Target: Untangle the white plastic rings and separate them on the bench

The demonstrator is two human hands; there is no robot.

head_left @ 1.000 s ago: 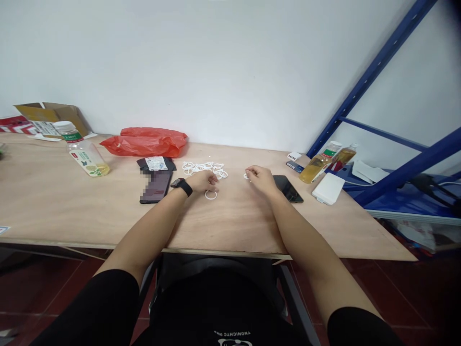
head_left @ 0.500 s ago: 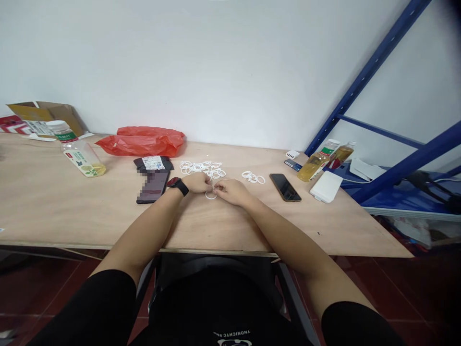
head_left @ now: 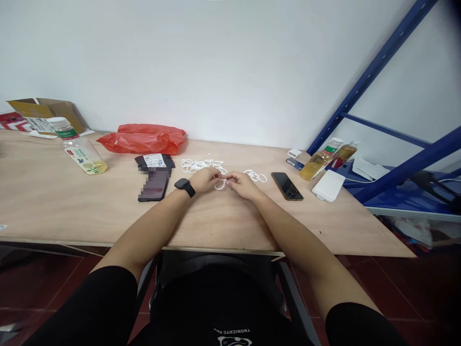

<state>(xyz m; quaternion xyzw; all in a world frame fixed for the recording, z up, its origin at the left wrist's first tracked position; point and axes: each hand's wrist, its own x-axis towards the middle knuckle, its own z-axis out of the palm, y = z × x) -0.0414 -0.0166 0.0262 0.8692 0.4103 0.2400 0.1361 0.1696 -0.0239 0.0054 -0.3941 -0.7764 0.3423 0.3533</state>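
Observation:
Between my fingertips is a white ring (head_left: 219, 187), its loop hanging toward me above the wooden table. My left hand (head_left: 206, 179), with a black watch on the wrist, pinches it from the left. From the right, my right hand (head_left: 243, 185) pinches it with thumb and forefinger, the two hands almost touching. Just behind my left hand lies a heap of white rings (head_left: 196, 166), partly hidden by the fingers. Beyond my right hand is a smaller group of white rings (head_left: 260, 178).
A phone (head_left: 287, 186), a white case (head_left: 328, 185) and a drink bottle (head_left: 317, 163) lie to the right, beside a blue metal rack (head_left: 374, 53). Leftward are a dark phone (head_left: 154, 185), a black packet (head_left: 166, 161), a red plastic bag (head_left: 144, 139) and another bottle (head_left: 81, 151).
Both hands have shifted slightly right and away from me, carrying the ring along. My left wrist has turned, so the watch face shows more. The ring's loop looks more upright now.

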